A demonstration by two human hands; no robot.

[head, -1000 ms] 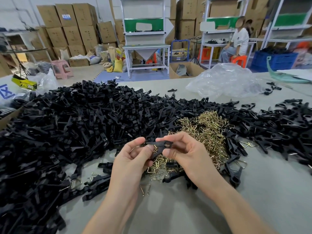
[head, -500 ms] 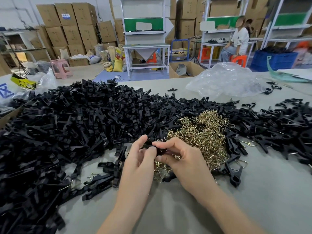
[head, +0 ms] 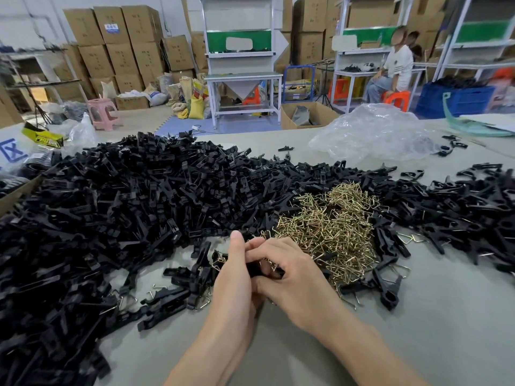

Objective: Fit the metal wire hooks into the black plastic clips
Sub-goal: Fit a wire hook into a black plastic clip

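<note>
A black plastic clip [head: 255,268] is held between both hands near the table's middle, mostly hidden by fingers. My left hand [head: 232,277] grips it from the left, thumb pointing up. My right hand [head: 289,277] curls round it from the right, fingers bent over the clip. A brass-coloured wire hook [head: 218,262] shows just left of the clip, beside my left hand. Just beyond my right hand lies a pile of brass wire hooks [head: 326,232]. A big heap of black clips [head: 117,207] covers the table's left and back.
More black clips [head: 468,213] spread along the right. A crumpled clear plastic bag [head: 373,132] lies at the back right. Grey table surface [head: 418,316] shows in front and to the right. A seated person [head: 395,71] is far behind.
Both hands have closed together and dropped toward the table. The clip, earlier held up in the fingertips and plainly visible, is now mostly covered by the curled fingers.
</note>
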